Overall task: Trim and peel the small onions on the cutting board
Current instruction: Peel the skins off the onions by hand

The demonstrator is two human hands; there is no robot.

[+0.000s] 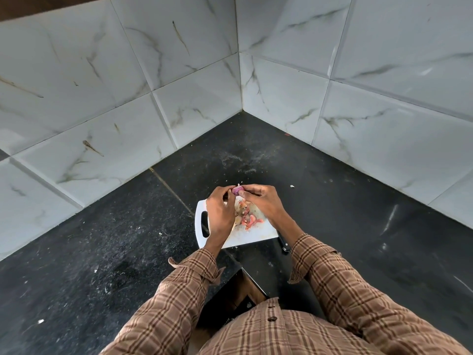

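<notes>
A small purple onion [236,190] is pinched between the fingertips of both hands above the far edge of the white cutting board [258,233]. My left hand [219,210] grips it from the left and my right hand [261,201] from the right. Below the hands, a heap of pink and brown onion skins [247,217] lies on the board. A black knife handle [284,244] pokes out beside the board's near right corner, mostly hidden under my right forearm.
The board rests on a black speckled stone counter [128,239] set in a corner of white marbled wall tiles [179,85]. Small scraps dot the counter. The counter's near edge and a dark opening sit just in front of my body.
</notes>
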